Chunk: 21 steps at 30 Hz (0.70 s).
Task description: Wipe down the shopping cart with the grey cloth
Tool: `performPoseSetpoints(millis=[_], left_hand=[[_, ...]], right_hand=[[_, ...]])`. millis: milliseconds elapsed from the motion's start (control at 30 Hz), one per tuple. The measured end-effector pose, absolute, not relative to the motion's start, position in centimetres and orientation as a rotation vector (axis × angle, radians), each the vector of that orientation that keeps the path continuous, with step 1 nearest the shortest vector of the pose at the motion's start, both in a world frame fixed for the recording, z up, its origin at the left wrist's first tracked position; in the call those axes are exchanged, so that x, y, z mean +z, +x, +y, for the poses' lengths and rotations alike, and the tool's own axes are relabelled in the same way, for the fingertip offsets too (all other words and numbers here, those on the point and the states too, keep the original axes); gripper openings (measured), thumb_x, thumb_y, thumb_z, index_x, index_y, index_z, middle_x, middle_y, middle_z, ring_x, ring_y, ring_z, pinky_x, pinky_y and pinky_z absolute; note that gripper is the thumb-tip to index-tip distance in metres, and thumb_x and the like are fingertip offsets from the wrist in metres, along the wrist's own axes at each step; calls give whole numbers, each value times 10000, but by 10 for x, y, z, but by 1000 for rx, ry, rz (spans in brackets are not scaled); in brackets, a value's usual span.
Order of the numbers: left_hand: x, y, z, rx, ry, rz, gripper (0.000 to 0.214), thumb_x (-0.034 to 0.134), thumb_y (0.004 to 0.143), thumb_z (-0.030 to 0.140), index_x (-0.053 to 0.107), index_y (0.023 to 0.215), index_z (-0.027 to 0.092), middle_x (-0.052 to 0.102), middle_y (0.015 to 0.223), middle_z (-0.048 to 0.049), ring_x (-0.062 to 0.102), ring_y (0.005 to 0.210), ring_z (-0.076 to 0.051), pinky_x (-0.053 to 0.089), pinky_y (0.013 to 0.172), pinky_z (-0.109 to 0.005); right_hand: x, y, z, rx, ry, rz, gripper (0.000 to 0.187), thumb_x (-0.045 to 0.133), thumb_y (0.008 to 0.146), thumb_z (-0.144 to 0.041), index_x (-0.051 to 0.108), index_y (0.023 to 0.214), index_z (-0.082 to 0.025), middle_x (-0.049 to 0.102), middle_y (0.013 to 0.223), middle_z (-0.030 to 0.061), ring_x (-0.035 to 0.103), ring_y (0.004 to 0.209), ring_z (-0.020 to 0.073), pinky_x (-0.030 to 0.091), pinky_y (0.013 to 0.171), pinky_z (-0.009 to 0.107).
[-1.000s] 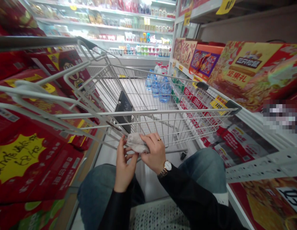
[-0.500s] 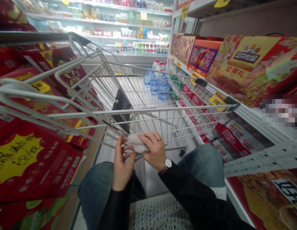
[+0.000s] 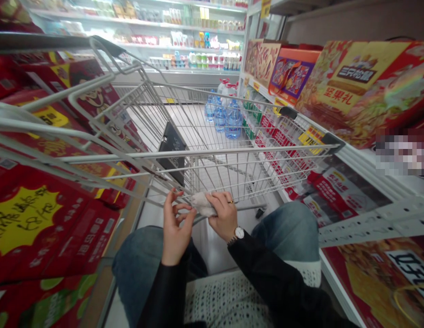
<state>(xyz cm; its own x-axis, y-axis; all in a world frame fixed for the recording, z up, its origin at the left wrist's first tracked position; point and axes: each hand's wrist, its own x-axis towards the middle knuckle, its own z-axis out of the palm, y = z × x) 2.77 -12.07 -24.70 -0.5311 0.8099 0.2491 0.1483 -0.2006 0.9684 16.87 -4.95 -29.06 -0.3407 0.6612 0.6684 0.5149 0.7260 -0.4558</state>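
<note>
My right hand (image 3: 223,216) is closed on a crumpled whitish cloth (image 3: 202,203), perhaps a wet wipe, at the lower side of a wire shopping cart (image 3: 212,155). A watch and a ring are on that hand and wrist. Just left of the cloth is my left hand (image 3: 177,228), its fingers loosely curled and apart, with nothing visible held in them. The left thumb tip comes close to the cloth's edge; whether they touch I cannot tell. Inside the cart a dark panel (image 3: 172,152) hangs near the handle end (image 3: 58,43).
Red gift boxes (image 3: 78,237) are stacked close on the left. A shelf with a nut gift box (image 3: 355,91) and packs of bottled drinks (image 3: 276,132) lines the right. Large water bottles (image 3: 233,119) stand on the floor beyond the cart, before a lit refrigerated display (image 3: 146,43).
The cloth has slipped rightward, away from my left hand's fingers, and looks more bunched under my right hand. The view has tilted slightly, so the surroundings sit a little higher.
</note>
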Motion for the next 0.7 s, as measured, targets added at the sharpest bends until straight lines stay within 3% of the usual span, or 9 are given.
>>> performPoseSetpoints(millis=[233,533,700], left_hand=[[-249,29,-121,1791,1129,1571,770,746,786,311,388,1467,351,469,1424,-98,589,871,-92,545,656,-189],[-249,31,-118,1788,1169,1634,781,763,768,315,391,1454,338,457,1437,-96,568,921,-113,545,663,-195],[-247,31,-119,1785,1208,1697,736,754,774,323,420,1430,317,478,1421,-88,507,985,-135,527,690,-189]], right_hand=[[-336,194,-44,254,-981,-2033,567,530,631,-18,665,1154,-191,690,1066,83,544,1002,262,510,889,401],[-293,175,-43,293,-900,-2042,638,565,664,-71,614,1281,-226,659,1198,64,538,1116,249,494,986,390],[-318,189,-41,293,-932,-2045,588,548,649,-42,649,1207,-195,686,1122,77,553,1053,251,510,930,390]])
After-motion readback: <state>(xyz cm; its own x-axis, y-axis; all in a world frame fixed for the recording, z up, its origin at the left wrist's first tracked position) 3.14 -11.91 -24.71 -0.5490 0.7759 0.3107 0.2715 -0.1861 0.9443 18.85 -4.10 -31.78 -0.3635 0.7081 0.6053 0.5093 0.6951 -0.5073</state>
